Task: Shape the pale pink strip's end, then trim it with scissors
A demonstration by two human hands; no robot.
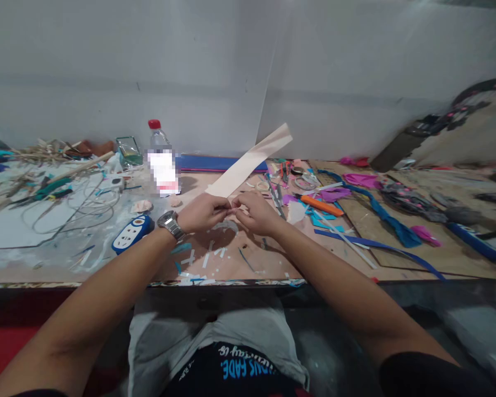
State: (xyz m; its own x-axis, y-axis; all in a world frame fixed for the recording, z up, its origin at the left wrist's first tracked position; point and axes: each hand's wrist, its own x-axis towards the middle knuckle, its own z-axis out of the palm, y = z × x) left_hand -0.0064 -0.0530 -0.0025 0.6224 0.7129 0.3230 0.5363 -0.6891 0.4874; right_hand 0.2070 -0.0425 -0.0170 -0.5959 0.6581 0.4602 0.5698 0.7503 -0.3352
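A long cream paper strip (252, 161) slants up and to the right from my hands, its lower end partly hidden behind the fingers. My left hand (204, 214), with a metal watch on the wrist, is closed in a pinch at that lower end. Right beside it, the fingertips of my right hand (254, 212) are also pinched, meeting the left ones over the table. The exact spot where the fingers grip is small and partly covered.
A red-capped bottle (162, 160) stands behind a blue-and-white power strip (132, 234). Pliers (52, 190) and sticks lie at left. An orange cutter (321, 205), tape rolls, scissors, a blue ribbon (382, 212) and colored paper scraps lie at right. A wall rises behind the table.
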